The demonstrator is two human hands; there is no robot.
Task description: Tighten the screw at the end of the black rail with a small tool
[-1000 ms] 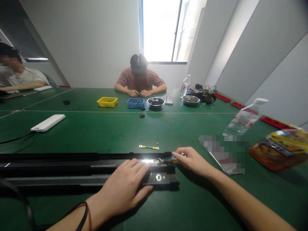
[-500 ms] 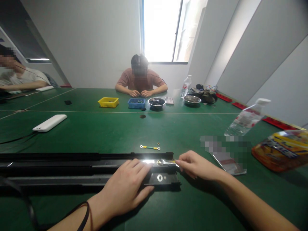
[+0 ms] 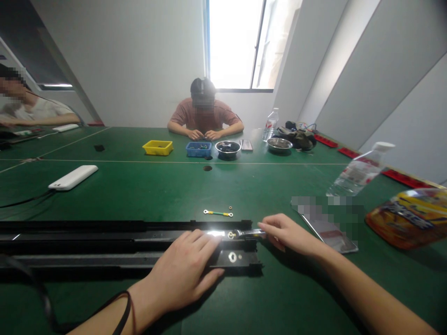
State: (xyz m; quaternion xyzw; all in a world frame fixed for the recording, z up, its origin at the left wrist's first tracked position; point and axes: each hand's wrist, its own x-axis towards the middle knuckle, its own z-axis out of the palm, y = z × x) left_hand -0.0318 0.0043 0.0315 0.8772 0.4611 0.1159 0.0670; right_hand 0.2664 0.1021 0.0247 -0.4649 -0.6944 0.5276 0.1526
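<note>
wrench (image 3: 248, 232) on the rail (image 3: 87, 239)
your left hand (image 3: 181, 274) lies flat and open on the black rail near you, your right hand (image 3: 288, 232) pinches the small wrench at the rail's right end

I see a long black rail (image 3: 104, 242) lying flat along the near desk (image 3: 139, 195), running from the left edge to a blunt end near the middle. A small shiny wrench (image 3: 246, 232) lies level across that end, with its head on a bolt (image 3: 230, 235) and its handle pinched in my right grip (image 3: 284, 232).
</note>
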